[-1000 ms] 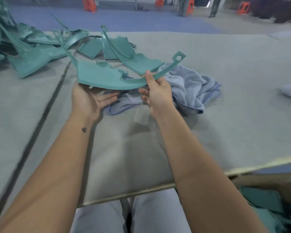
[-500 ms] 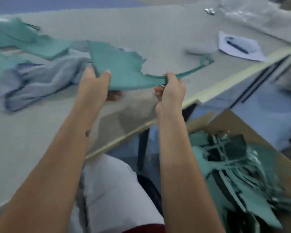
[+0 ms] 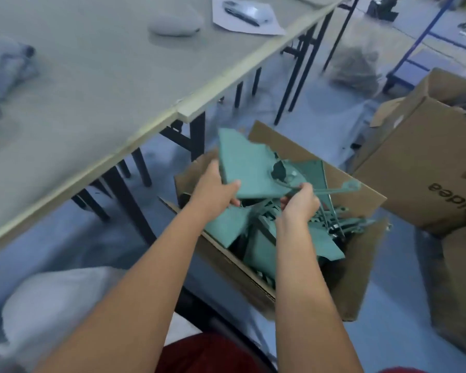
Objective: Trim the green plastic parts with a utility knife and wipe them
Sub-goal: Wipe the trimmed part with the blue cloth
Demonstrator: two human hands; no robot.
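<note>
The grey table [image 3: 97, 84] stretches up and to the left of the left hand [image 3: 215, 196], its pale edge running diagonally above that hand. On it, far to the left, lies a crumpled blue cloth [image 3: 3, 68]; well above the hand sit a rounded grey lump [image 3: 176, 24] and a white sheet of paper [image 3: 249, 18] with a dark pen-like item on it. On the blue floor [image 3: 396, 313], under both hands, stands an open cardboard box [image 3: 353, 294] with a second cardboard box [image 3: 425, 168] to the right of the right hand [image 3: 299, 203]
</note>
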